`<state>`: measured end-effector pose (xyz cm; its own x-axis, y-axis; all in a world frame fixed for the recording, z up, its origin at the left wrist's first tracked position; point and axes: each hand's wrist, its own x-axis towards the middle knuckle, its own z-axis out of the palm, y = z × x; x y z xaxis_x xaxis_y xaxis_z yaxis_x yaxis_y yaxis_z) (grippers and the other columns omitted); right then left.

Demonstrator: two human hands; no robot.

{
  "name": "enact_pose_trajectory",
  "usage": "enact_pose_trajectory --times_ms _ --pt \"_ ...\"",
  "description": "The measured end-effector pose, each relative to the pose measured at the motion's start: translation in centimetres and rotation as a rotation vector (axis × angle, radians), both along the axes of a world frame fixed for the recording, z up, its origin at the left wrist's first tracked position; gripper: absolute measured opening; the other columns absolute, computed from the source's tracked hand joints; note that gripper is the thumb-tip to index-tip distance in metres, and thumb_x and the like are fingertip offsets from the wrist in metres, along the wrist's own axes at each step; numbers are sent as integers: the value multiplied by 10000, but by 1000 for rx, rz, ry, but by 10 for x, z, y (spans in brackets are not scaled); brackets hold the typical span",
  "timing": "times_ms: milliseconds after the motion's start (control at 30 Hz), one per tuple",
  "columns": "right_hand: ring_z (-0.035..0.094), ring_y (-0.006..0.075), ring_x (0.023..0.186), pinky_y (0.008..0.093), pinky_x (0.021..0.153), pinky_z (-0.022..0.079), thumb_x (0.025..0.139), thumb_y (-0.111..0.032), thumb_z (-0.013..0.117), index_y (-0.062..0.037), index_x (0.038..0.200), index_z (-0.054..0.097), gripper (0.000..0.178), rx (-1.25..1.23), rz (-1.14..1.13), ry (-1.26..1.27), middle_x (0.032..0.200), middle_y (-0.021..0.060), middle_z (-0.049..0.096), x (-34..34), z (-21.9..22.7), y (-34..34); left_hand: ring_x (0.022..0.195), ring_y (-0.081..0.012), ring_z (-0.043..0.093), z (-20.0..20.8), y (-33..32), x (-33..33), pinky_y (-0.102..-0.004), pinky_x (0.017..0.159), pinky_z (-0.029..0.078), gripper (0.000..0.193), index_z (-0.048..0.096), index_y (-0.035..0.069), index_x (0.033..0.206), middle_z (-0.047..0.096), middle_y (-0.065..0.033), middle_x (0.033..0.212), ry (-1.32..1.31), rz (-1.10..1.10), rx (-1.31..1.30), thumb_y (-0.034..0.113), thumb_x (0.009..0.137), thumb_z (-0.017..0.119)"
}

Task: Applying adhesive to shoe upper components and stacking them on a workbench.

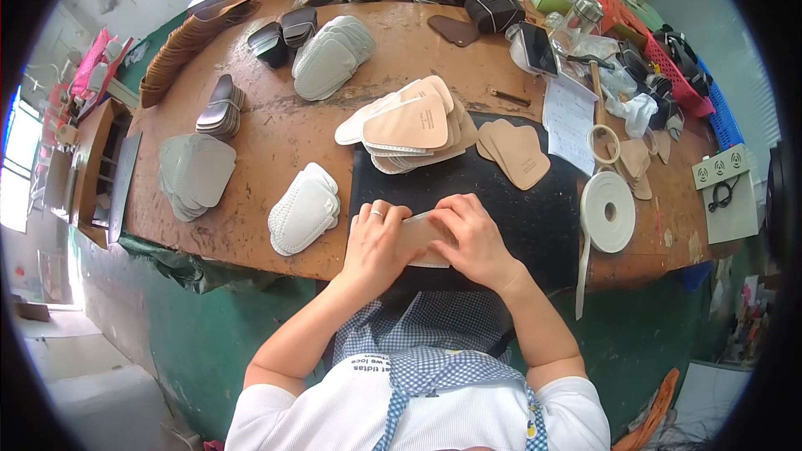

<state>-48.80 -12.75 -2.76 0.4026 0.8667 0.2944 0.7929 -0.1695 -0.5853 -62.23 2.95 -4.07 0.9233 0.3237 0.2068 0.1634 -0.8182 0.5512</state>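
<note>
Left hand (378, 244): my fingers curl down onto the left end of the tan insole piece (422, 238), pressing it flat; a ring shows on one finger.
Right hand (478, 238): fingers bent over the right end of the same piece, gripping its edge.
Tan insole piece: thin, flat, smooth, pale beige with a lighter rim; it lies on the black mat (535, 217) at the near edge of the desk (276, 134), pinned between both my hands and mostly covered by them.
Black mat: dark, matte, rectangular, directly under my hands.
Desk: brown, worn, scuffed wood surface with pale stains.
Beige stack (409, 127): fanned pile of rounded, tongue-shaped cut pieces, just beyond the mat's far edge.
Tan pair (516, 153): darker, suede-like cut pieces lying on the mat, right of the beige stack.
White mesh stack (305, 209): oval, dotted texture, to the left of my left hand, apart from it.
Grey stack (196, 174): flat, dull, rounded pieces, farther left.
Tape roll (608, 210): white, wide, lying flat right of the mat, a loose strip hanging over the desk edge.
</note>
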Motion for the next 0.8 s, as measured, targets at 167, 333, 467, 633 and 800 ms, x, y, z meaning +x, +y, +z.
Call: enact_pose_trajectory --times_ms 167,333,467,633,800 --pt "563 299 1058 408 940 502 738 -104 820 -26 1027 657 341 -145 67 -61 1085 110 577 8 -3 0 928 -318 604 6 14 17 -423 794 501 382 652 23 1064 665 -120 937 158 -50 -51 158 752 826" --pt "566 303 973 397 864 523 716 -101 838 -28 1006 650 353 -22 47 4 1014 105 579 6 -2 5 722 -189 656 1 21 14 -347 643 509 192 681 -12 1002 706 -110 820 134 11 -449 127 877 725" --pt "575 305 1000 400 875 527 714 -104 844 -37 1030 649 378 -36 71 -13 1018 107 585 8 -4 0 653 -42 561 14 22 25 -242 575 446 146 700 -16 1032 660 -17 710 155 55 -616 88 934 669" --pt "608 302 992 402 860 538 715 -92 842 -45 1019 665 355 176 -5 -50 1034 97 617 1 -4 -7 700 -12 562 23 26 32 -201 605 439 178 700 6 1105 677 22 762 221 0 -958 80 947 666" --pt "634 285 949 375 815 552 732 -68 819 -37 977 689 279 252 -46 -128 1030 88 639 6 5 -10 753 -23 609 19 12 42 -190 652 465 253 670 -1 1183 715 -12 839 142 -27 -1033 92 947 679"
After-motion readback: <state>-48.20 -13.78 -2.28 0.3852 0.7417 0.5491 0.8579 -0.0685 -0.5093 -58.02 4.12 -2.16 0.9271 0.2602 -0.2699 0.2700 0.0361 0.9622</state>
